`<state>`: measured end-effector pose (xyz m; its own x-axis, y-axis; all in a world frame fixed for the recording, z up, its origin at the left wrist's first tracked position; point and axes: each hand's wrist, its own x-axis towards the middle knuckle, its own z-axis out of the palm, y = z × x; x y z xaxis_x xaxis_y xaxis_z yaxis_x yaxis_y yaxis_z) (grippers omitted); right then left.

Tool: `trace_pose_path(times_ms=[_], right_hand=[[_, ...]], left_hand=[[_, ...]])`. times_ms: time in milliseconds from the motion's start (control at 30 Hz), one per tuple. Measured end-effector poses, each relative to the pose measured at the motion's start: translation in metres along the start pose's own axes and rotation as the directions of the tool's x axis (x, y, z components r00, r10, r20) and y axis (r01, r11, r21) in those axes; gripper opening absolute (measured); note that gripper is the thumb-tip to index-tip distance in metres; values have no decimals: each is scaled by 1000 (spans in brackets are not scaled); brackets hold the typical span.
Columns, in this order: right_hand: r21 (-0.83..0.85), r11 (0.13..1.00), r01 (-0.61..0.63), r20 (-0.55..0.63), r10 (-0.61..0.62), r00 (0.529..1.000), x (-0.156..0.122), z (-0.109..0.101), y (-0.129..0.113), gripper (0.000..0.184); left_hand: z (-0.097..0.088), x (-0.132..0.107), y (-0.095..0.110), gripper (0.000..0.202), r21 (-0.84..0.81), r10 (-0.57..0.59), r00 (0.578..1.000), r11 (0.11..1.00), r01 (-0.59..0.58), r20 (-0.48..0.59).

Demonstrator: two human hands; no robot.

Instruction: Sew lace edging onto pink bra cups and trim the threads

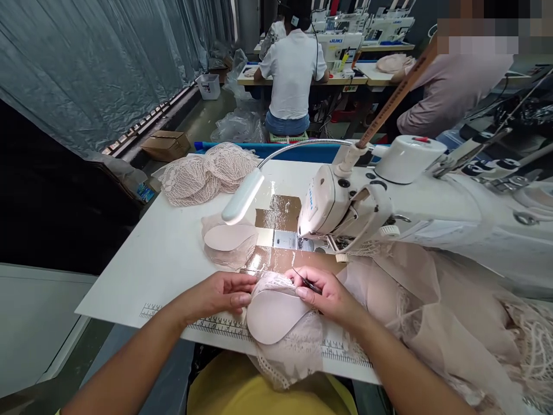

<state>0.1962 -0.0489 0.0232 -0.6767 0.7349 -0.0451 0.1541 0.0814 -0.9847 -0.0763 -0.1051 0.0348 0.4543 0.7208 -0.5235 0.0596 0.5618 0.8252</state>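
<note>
A beige lace piece with a smooth, drop-shaped pad [276, 317] lies at the table's front edge, its lace hanging over the edge. My left hand [220, 294] is at its left side, fingers stretched out and fingertips against the lace border; the thumb is apart from them. My right hand [324, 291] is closed at the upper right of the piece, holding a small dark pointed tool [310, 284] whose exact kind I cannot make out. Its fingertips also touch the lace edge. Behind my hands stands the white sewing machine [328, 202], with its needle area above the metal plate.
A similar padded lace piece [228, 237] lies left of the needle area, under a lamp [244, 199]. Stacked lace cups [207, 173] sit at the back left. More beige fabric [415, 305] is heaped at right. Beyond, a person in a white shirt [291, 75] sits at another machine.
</note>
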Motion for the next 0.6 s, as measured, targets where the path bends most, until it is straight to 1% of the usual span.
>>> trace_pose_path(times_ms=[33,100,200,233,300,400,467,600], right_hand=[[7,1000,11,7,-11,1000,0,0,0,17],[0,1000,19,23,-19,1000,-1,1,1,19],[-47,999,-13,25,15,1000,0,2,3,19],[-61,998,-27,18,28,999,0,2,4,19],[-77,996,-53,-7,53,999,1,3,6,19],[-71,994,-79,-48,76,996,2,3,9,21],[-60,994,-92,-66,88,994,2,3,10,22],[-67,990,-120,-93,114,989,2,2,10,20]], left_hand=[[3,4,-3,65,-72,-13,999,997,15,34],[10,13,-3,65,-148,-19,998,989,29,67],[21,28,4,55,-188,-1,999,982,8,37],[23,33,7,50,-181,17,1000,983,-14,15],[26,41,12,40,-113,79,996,990,-82,-35],[24,52,16,35,24,176,980,984,-174,-90],[24,56,17,34,29,187,979,982,-185,-77],[25,60,16,34,-38,129,991,991,-130,-30]])
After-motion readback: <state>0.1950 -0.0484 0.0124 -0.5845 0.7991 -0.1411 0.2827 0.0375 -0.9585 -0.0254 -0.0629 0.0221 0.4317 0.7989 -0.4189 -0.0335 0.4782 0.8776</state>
